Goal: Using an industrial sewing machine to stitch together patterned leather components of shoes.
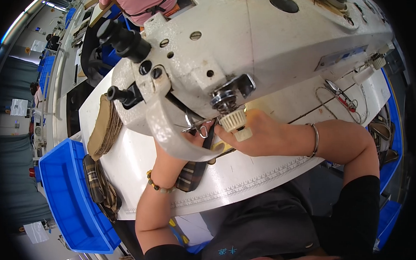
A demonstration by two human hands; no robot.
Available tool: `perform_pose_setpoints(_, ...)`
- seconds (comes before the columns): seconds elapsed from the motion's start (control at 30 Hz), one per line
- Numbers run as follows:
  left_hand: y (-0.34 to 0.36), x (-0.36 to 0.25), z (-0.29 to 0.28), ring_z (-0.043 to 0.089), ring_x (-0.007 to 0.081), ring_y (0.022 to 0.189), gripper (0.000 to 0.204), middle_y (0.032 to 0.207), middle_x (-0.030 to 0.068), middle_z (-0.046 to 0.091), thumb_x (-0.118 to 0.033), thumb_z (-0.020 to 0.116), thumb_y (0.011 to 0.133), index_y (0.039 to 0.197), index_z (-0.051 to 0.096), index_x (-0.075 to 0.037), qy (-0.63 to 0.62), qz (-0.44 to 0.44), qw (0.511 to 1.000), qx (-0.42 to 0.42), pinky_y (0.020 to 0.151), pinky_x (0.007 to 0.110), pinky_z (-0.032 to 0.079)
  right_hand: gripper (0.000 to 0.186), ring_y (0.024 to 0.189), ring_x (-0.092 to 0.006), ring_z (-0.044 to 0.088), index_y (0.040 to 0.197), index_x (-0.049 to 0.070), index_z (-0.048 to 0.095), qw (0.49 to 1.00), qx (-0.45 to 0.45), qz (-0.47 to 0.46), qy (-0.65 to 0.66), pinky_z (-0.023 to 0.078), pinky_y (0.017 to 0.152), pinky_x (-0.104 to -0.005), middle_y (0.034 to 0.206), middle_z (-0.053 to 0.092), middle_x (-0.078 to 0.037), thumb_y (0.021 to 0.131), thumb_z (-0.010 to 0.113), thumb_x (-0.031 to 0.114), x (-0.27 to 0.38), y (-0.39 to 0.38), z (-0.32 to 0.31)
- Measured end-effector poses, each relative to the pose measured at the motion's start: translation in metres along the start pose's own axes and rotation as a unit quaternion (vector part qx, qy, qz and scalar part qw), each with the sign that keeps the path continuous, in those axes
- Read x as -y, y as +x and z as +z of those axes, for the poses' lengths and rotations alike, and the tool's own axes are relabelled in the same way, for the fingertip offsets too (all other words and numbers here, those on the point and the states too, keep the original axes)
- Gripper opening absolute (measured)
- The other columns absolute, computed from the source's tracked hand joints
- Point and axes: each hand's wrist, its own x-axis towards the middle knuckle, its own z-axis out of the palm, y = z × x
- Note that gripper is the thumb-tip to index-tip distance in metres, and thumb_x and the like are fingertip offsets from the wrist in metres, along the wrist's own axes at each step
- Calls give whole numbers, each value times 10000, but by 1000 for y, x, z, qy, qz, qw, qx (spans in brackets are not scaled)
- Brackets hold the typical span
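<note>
A white sewing machine (269, 43) fills the upper middle, its needle area partly behind a curved guard. My left hand (169, 152), with a beaded bracelet, reaches under the head and grips a dark plaid piece (194, 176) near the needle; the machine hides many fingertips. My right hand (255, 139), with a metal bangle at the wrist, is closed at the other side of that piece, partly behind the cream knob; what its fingertips hold is hidden.
A tan stack (101, 130) lies at the left, plaid pieces (99, 190) beside a blue bin (64, 192). Scissors (343, 98) rest on the white table (240, 175) at the right, near more pieces (382, 136). A person in pink (137, 7) is behind the machine.
</note>
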Motion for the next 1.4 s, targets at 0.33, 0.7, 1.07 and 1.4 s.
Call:
perform_pose_setpoints(0.33,-1,13,4,675,159,805,286,925,73,731,-147,782,800,1038,694,-15,-146,-117,980,71,689,265,523,237,704,-285,694,1107,23,664,985,2,-113,-131,562,568,-383,848,696,-124,896,628,126,-1,1,-8)
perform_pose_setpoints(0.7,-11,30,22,664,141,703,303,914,75,736,-158,794,784,1040,707,-20,-102,-76,992,9,625,269,526,106,571,-247,620,671,63,626,978,-106,-129,-127,496,490,-387,630,557,-75,611,674,136,-8,2,4)
perform_pose_setpoints(1.07,8,-2,6,632,157,569,412,677,59,660,-403,813,757,876,687,-30,-15,-77,997,-14,544,295,505,93,567,-248,613,691,66,648,961,-128,-156,-188,497,502,-377,624,559,-76,634,676,135,-8,3,-1)
perform_pose_setpoints(1.4,2,2,12,620,156,539,365,645,54,646,-364,825,747,808,681,-35,-2,-110,994,-26,514,299,492,82,554,-245,614,663,65,619,973,-125,-144,-128,493,493,-373,625,564,-84,652,675,123,-6,3,-8)
